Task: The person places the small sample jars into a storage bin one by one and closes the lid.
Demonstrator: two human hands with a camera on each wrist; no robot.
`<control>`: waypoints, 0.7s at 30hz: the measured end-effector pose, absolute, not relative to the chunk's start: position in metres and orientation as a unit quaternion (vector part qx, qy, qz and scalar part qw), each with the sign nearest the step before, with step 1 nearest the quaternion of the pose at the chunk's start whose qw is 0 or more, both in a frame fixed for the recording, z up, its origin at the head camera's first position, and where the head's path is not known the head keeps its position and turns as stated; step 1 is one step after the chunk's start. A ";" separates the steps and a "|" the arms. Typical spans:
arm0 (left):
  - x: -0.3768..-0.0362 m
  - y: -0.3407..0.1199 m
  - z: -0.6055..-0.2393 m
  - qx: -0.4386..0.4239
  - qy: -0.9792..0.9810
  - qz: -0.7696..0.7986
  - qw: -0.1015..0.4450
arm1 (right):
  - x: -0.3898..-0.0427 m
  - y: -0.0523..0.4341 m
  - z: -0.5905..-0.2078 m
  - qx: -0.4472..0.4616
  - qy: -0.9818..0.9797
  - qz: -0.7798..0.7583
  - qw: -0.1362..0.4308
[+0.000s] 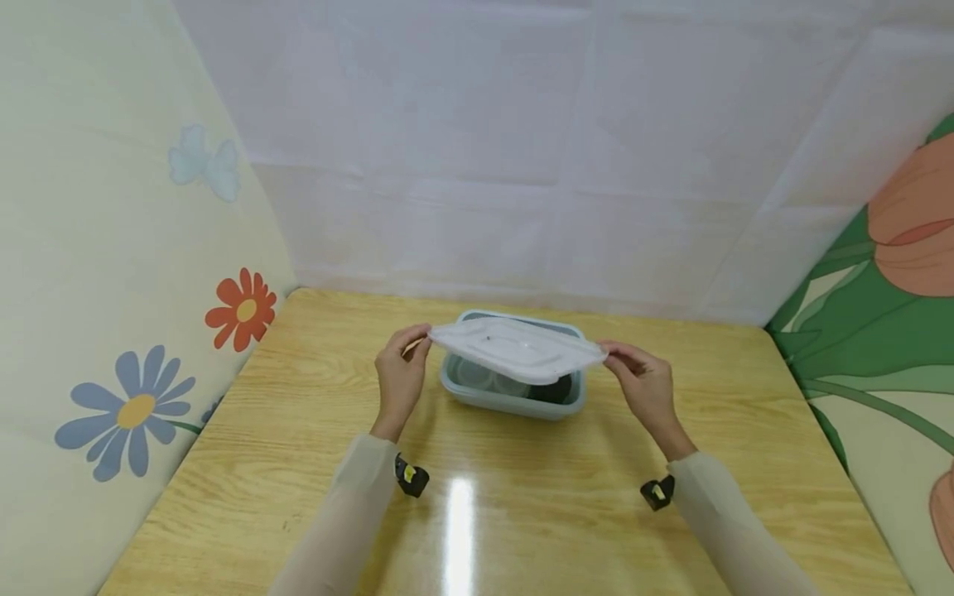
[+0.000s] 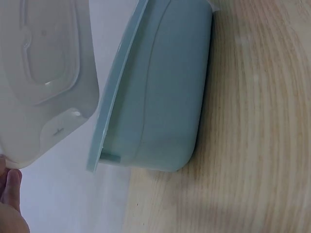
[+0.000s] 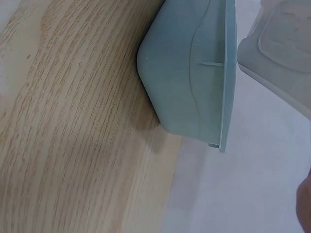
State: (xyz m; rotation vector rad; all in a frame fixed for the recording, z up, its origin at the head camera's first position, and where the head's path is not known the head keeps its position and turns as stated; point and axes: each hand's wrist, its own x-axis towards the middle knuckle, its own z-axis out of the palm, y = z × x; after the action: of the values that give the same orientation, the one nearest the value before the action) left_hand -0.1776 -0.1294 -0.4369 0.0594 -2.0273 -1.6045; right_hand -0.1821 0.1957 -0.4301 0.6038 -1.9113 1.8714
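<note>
A translucent white lid (image 1: 522,348) is held tilted above a light blue plastic box (image 1: 514,405) on the table. My left hand (image 1: 401,372) pinches the lid's left end between thumb and fingers; its fingertips (image 2: 12,187) show at the lid corner in the left wrist view. At the opposite end, my right hand (image 1: 643,382) pinches the lid's edge. Under the lid, part of the box's inside shows, with pale round items (image 1: 477,377) and a dark item (image 1: 551,389) in it. The lid hides the rest. In both wrist views a gap separates lid and box rim.
The box stands on a wood-grain table (image 1: 537,497) near its back edge, close to a white cloth backdrop (image 1: 477,165). Flower-printed panels flank the table at left (image 1: 134,248) and right (image 1: 879,331). Each wrist carries a small black camera (image 1: 411,476).
</note>
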 end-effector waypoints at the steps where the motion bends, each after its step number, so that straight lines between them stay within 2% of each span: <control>1: -0.178 -0.130 -0.436 0.021 -0.752 -0.597 0.278 | -0.184 0.197 -0.433 0.211 -0.683 0.671 0.195; 10: -0.189 -0.127 -0.423 0.004 -0.741 -0.603 0.297 | -0.193 0.202 -0.450 0.136 -0.686 0.692 0.177; 21: -0.208 -0.120 -0.406 0.006 -0.723 -0.615 0.315 | -0.189 0.199 -0.455 0.076 -0.641 0.757 0.101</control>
State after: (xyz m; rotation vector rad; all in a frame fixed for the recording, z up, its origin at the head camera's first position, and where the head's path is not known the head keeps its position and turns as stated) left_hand -0.2080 -0.1204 -0.4065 0.0165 -1.9044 -1.6216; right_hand -0.1891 0.1988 -0.4552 0.2257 -1.8925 2.2365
